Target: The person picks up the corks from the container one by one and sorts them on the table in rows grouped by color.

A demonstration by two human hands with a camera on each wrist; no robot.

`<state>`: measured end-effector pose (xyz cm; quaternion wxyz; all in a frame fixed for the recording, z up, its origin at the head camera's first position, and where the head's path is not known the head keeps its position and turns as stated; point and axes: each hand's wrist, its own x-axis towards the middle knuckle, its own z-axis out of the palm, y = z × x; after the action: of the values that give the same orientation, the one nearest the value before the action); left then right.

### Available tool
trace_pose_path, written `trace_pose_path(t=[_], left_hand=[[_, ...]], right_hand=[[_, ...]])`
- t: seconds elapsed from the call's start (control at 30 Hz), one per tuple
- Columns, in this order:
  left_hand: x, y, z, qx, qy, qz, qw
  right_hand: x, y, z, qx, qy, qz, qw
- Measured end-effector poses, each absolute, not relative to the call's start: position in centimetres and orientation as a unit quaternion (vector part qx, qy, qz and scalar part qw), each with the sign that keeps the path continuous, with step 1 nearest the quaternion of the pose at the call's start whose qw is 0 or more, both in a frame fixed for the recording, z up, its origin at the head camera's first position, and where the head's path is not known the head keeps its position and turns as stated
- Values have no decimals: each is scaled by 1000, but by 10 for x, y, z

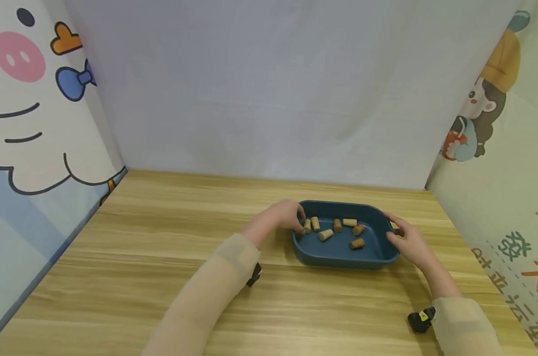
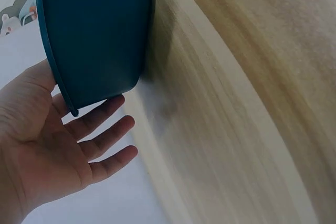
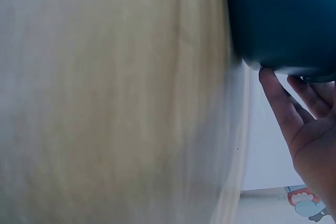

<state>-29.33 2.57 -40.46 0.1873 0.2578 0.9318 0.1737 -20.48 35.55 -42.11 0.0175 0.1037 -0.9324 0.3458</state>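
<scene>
A dark blue oval-ended tray (image 1: 340,261) stands on the wooden table, with several cork stoppers (image 1: 326,235) scattered over its floor, some pale and some darker brown. My left hand (image 1: 289,215) grips the tray's left end, its thumb reaching over the rim. In the left wrist view the fingers (image 2: 113,132) spread along the outside of the wall, some of them off it. At the opposite end my right hand (image 1: 408,242) holds the rim, thumb inside. The right wrist view shows fingertips (image 3: 266,72) against the tray's outer wall (image 3: 289,19).
The wooden table (image 1: 162,237) reaches back to a white cloth backdrop (image 1: 269,99). Printed cartoon panels stand at the left (image 1: 37,123) and right (image 1: 495,173). Black wrist devices (image 1: 421,320) sit by both sleeves.
</scene>
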Motion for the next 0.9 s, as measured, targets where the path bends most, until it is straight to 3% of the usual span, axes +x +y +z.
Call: trace_pose_path(t=[0.5,0.9], left_hand=[[-289,41,-393,201,957,100,184],[-295,28,-418,279,933,197,109]], right_hand=[[-204,360,-421,102,-934,342,15],[-206,357,-424,98,-934,343,10]])
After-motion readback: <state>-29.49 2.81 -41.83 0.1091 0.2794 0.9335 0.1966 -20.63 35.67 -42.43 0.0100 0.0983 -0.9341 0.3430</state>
